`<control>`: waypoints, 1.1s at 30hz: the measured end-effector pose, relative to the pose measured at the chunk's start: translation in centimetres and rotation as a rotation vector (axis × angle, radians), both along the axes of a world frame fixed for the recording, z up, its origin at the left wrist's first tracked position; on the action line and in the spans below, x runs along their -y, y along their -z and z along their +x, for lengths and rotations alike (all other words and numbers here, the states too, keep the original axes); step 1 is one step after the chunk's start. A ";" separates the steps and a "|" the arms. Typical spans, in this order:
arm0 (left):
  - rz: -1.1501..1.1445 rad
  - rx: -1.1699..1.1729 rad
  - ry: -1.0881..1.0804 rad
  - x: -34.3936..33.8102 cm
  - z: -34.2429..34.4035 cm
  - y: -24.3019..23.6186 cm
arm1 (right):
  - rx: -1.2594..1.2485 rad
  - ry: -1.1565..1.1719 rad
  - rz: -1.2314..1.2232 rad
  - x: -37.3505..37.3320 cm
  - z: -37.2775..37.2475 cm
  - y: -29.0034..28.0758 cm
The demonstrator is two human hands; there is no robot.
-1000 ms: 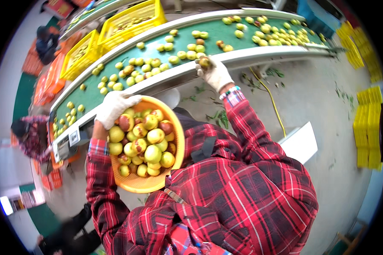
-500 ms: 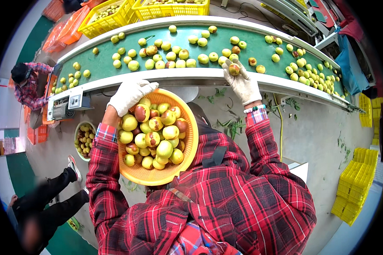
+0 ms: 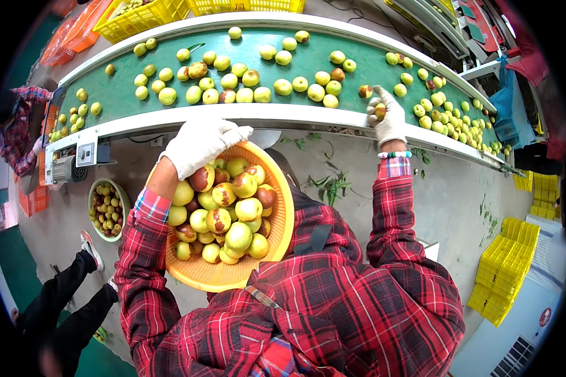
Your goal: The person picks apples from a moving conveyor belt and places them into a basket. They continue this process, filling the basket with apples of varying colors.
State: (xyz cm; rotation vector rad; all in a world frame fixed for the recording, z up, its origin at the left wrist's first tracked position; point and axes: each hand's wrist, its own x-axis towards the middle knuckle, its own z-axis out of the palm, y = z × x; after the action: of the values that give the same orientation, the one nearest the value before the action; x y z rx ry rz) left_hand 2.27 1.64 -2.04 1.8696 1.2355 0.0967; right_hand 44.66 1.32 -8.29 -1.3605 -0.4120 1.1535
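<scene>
My left hand [image 3: 202, 143], in a white glove, is closed over the far rim of an orange plastic basket [image 3: 282, 217]. Green jujubes with red-brown patches [image 3: 238, 237] fill the basket, which is tilted against my body. My right hand [image 3: 391, 119], also gloved, is over the near edge of a green conveyor belt [image 3: 188, 61]. It holds a green-brown jujube [image 3: 380, 111] against the palm. Its raised fingertips are at a reddish jujube [image 3: 365, 91] on the belt; whether they touch it I cannot tell.
Many jujubes [image 3: 456, 119] lie on the belt, thickest at the right. A white rail [image 3: 283, 112] borders its near side. A pale bowl of jujubes [image 3: 123, 221] stands on the floor at left. Yellow crates [image 3: 503, 264] are stacked at right. Two people are at the left.
My right hand has moved right along the belt's edge, keeping its jujube, to the reddish one. My left hand stays on the basket rim. The whole view has shifted slightly.
</scene>
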 end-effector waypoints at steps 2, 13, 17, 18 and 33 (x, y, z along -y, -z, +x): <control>0.034 0.082 -0.001 0.1 -0.4 0.5 | 0.407 0.010 0.017 -1.0 1.0 0.3; 0.152 0.234 0.062 0.5 -0.1 0.1 | 1.906 -0.695 -0.272 -6.6 -2.6 0.6; 0.150 0.226 0.009 1.1 -0.8 -0.4 | 1.913 -0.527 -0.032 -4.9 -5.4 -1.6; 0.140 0.211 0.000 1.3 -1.1 -0.5 | 1.967 -0.513 0.166 -4.8 -6.4 -1.6; -0.235 0.549 -0.126 -0.6 -1.9 3.7 | 0.651 -1.095 0.131 -1.6 -20.6 -12.3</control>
State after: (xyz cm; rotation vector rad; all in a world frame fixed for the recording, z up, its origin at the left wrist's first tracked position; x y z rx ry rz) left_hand 0.37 2.25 -5.72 1.4287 0.9311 0.4791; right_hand 24.03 2.93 4.01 -1.3746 -1.8285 1.4479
